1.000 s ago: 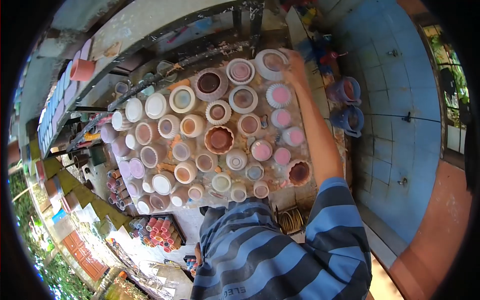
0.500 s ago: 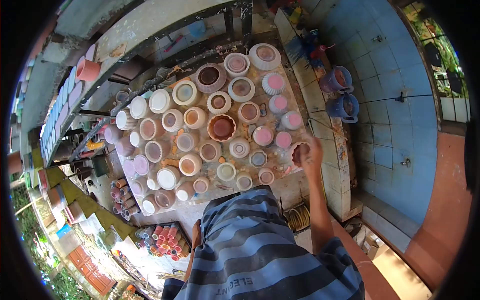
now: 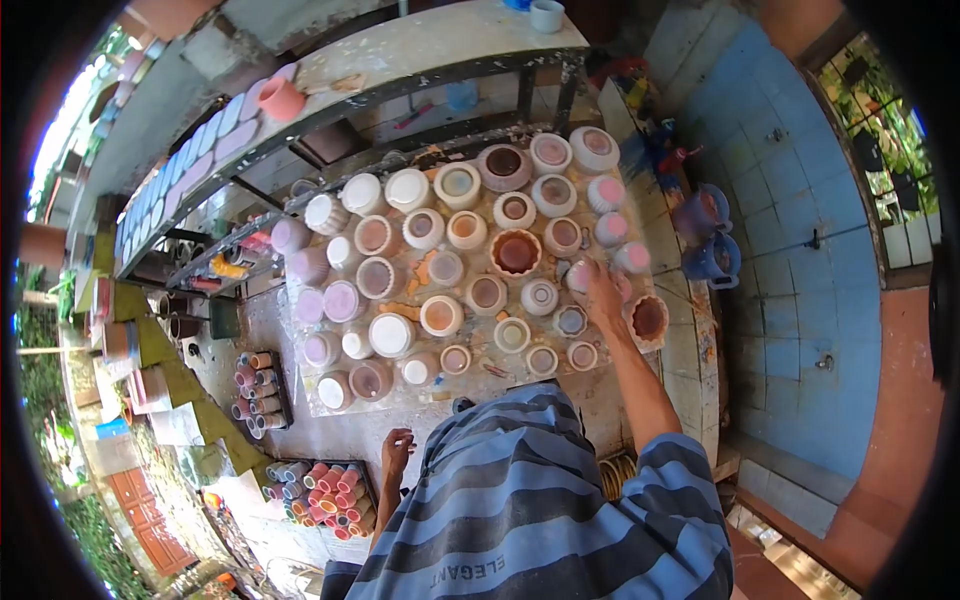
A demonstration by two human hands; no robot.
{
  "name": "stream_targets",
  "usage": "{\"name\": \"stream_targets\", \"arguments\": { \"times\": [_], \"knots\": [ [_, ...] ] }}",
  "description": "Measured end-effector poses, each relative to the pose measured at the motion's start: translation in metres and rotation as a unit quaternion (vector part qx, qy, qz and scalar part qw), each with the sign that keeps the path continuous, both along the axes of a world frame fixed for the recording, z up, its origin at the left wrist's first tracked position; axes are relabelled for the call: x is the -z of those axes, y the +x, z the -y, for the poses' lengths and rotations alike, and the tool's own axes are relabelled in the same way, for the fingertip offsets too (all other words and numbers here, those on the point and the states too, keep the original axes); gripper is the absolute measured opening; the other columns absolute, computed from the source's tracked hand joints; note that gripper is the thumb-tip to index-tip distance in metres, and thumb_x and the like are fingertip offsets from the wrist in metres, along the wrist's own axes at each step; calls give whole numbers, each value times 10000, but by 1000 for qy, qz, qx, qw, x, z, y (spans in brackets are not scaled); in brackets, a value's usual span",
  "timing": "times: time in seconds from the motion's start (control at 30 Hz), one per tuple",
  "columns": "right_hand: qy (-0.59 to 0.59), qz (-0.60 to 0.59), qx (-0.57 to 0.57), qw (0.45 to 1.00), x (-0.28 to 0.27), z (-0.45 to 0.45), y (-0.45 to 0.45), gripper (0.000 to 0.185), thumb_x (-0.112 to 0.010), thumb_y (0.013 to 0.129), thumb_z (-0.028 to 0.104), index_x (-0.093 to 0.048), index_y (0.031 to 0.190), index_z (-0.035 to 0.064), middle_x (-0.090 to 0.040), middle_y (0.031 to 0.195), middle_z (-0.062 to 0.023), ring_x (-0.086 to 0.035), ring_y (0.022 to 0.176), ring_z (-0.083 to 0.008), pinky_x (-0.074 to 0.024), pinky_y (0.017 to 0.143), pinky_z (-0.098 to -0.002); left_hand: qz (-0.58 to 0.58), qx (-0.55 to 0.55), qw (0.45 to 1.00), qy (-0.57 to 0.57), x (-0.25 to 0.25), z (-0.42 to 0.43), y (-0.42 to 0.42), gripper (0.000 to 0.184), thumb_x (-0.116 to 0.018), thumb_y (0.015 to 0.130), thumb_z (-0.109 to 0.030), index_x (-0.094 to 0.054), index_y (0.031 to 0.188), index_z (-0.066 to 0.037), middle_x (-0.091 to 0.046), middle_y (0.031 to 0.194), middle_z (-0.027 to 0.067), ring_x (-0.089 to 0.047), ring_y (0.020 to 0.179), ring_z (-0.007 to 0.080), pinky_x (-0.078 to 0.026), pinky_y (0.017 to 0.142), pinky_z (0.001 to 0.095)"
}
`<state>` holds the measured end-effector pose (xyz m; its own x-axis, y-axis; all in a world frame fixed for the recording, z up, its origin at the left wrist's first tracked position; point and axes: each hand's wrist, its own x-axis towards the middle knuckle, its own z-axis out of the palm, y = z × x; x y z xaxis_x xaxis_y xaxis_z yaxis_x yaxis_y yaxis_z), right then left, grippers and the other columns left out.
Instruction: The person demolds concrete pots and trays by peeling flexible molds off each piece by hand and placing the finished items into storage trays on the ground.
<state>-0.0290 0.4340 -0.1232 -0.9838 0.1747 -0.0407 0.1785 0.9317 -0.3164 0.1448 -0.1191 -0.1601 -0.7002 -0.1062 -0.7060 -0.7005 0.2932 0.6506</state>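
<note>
My right hand (image 3: 602,293) reaches over the right side of the worktable, its fingers closed on the rim of a small pink-topped pot (image 3: 577,277). Part of that pot is hidden under the fingers. Beside my wrist stands a scalloped pot (image 3: 648,318) with a reddish-brown inside. Another pink-topped pot (image 3: 622,288) shows partly behind my hand. To the left is a white ringed pot (image 3: 539,296), and below it a small scalloped pot (image 3: 570,321) with a bluish inside. Low by my body, my left hand (image 3: 398,448) hangs with loosely bent fingers and holds nothing.
Several rows of pots cover the stained worktable (image 3: 480,380). A long shelf (image 3: 420,55) runs behind it, bearing a pink pot (image 3: 282,99). Blue buckets (image 3: 712,260) stand at the right by a tiled wall. Crates of small pots (image 3: 325,495) sit at the lower left.
My right hand has moved left from the scalloped pot to the pink-topped pot, leaving the scalloped pot at the table's right edge. My left hand shows more fully. The view has shifted.
</note>
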Motion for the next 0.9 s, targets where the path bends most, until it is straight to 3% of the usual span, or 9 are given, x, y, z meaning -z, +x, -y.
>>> {"name": "stream_targets", "arguments": {
  "times": [0.1,0.2,0.3,0.37,0.47,0.6,0.63,0.73,0.9],
  "knots": [
    [8,-92,52,994,-28,9,4,784,-825,753,242,-455,1423,74,-558,1294,-166,-545,1199,-385,-388,1050,-544,-15,-66,998,13,-13,7,6,186,-592,936,-115,-651,1102,-53,-680,983,76,-685,824,179,-547,701,300],
    [-172,-211,98,957,-74,34,15,728,-836,750,242,-521,1370,29,-637,1145,-149,-621,1069,-336,-487,935,-421,-90,-109,988,62,-73,-11,-13,177,-582,961,-115,-649,1101,-29,-678,1020,67,-667,899,175,-547,771,303],
    [-469,-55,99,876,-136,93,39,685,-819,791,273,-538,1338,-28,-623,1203,-118,-577,1122,-180,-488,946,-319,-130,-44,974,182,-131,-40,-45,295,-548,1009,-191,-583,1255,-33,-638,1193,86,-640,1067,201,-528,924,345],
    [-444,80,-85,889,-136,158,70,724,-841,755,306,-547,1337,-9,-624,1199,-111,-583,1124,-183,-485,977,-329,-104,35,926,362,-174,-68,-71,493,-579,998,-227,-411,1440,-88,-465,1452,104,-520,1285,234,-496,1000,380],
    [-485,113,-264,826,-166,247,88,867,-843,726,403,-489,1435,49,-635,1254,-190,-624,1108,-238,-475,1001,-365,-39,103,843,527,-147,-68,-70,831,-734,871,-391,-306,1521,-101,-457,1451,138,-513,1290,268,-478,1035,401],
    [-507,206,-202,812,-142,281,110,699,-762,841,286,-486,1443,61,-662,1252,-162,-618,1167,-232,-474,1000,-369,18,121,862,491,-124,-30,-41,932,-776,809,-382,-279,1535,-76,-516,1387,159,-568,1222,291,-504,1006,404],
    [-534,214,-103,812,-110,273,119,557,-715,881,224,-542,1379,44,-697,1156,-169,-674,1050,-228,-512,916,-354,48,67,855,513,-129,-20,-32,913,-773,800,-350,-295,1522,-61,-539,1358,162,-593,1183,294,-519,985,409],
    [-263,52,-42,963,-28,242,134,365,-655,888,129,-621,1236,26,-668,1052,-168,-674,894,-311,-529,816,-383,62,-48,843,531,-128,8,10,845,-754,780,-318,-344,1473,-59,-572,1295,179,-636,1100,322,-559,918,443],
    [-44,-69,-19,996,50,229,143,337,-663,860,108,-627,1192,63,-535,1172,-158,-550,1069,-363,-497,849,-442,-82,-129,862,483,-166,38,61,840,-756,737,-384,-342,1422,-128,-583,1184,184,-628,1068,386,-567,883,530]
  ]
}}
